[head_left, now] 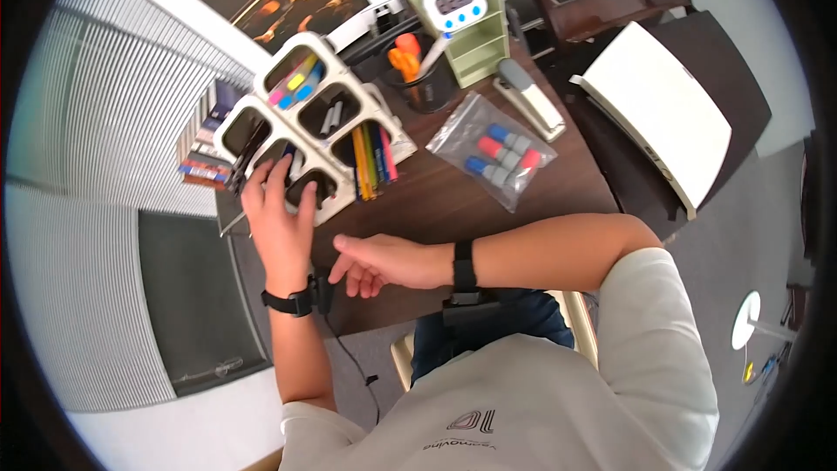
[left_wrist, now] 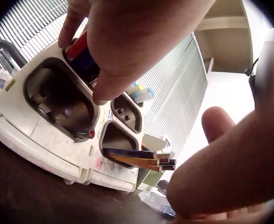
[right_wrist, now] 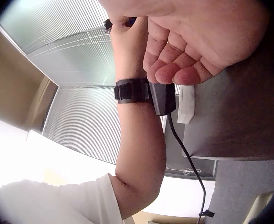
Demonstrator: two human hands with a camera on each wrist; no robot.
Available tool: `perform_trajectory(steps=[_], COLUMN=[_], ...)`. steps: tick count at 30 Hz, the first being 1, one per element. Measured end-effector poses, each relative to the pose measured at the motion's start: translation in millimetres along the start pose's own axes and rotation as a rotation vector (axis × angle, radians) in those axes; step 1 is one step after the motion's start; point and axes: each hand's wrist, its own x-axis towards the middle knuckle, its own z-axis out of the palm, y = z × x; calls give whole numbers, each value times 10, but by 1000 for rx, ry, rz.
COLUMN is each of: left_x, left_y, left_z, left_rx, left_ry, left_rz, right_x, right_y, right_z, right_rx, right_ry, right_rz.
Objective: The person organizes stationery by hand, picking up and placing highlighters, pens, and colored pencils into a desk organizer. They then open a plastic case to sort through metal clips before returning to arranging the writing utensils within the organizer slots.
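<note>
My left hand reaches over the white organizer, its fingers spread at the lower-left compartments. In the left wrist view, the fingers and thumb of the left hand touch the rims around a compartment with a red pen and dark blue ones; whether they touch a pen is hidden. Coloured pencils stand in the right compartment, and highlighters in the top one. My right hand hangs beside the left wrist, fingers loosely curled and holding nothing; the right wrist view shows the same hand palm side.
A clear bag of red and blue markers lies right of the organizer. Behind stand a black pen cup with orange scissors, a green holder with a timer, and a stapler. Books are at the left.
</note>
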Motion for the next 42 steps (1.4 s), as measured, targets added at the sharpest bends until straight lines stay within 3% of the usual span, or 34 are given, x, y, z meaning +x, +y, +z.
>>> perform_trajectory(steps=[8, 14, 22, 24, 27, 30, 36, 38, 40, 42], left_x=[133, -72, -1145, -1466, -1720, -1675, -1471, -1481, -1456, -1323], left_y=[-2, -5, 445, 596, 800, 796, 634, 506, 441, 327], left_z=[-7, -86, -471, -424, -286, -278, -462, -493, -463, -485], left_rx=[-1, -6, -193, -247, -337, -390, -687, -588, -742, -856], left_ry=[-73, 70, 269, 132, 56, 21, -28, 98, 265, 369], left_rz=[75, 58, -64, -31, -74, -110, -129, -136, -328, -390], right_x=[-26, -17, -59, -62, -105, -42, -29, -21, -62, -67], right_y=[-40, -27, -36, 3, -48, 30, -17, -4, -46, -54], right_z=[6, 6, 20, 45, 116, 65, 9, 24, 55, 28], right_rx=[2, 8, 50, 101, 134, 249, 381, 334, 318, 245], right_ry=[-20, -7, -102, -155, -56, 29, 31, -8, 16, 12], right_rz=[8, 22, -43, -73, -37, -1, 53, -10, -8, 75])
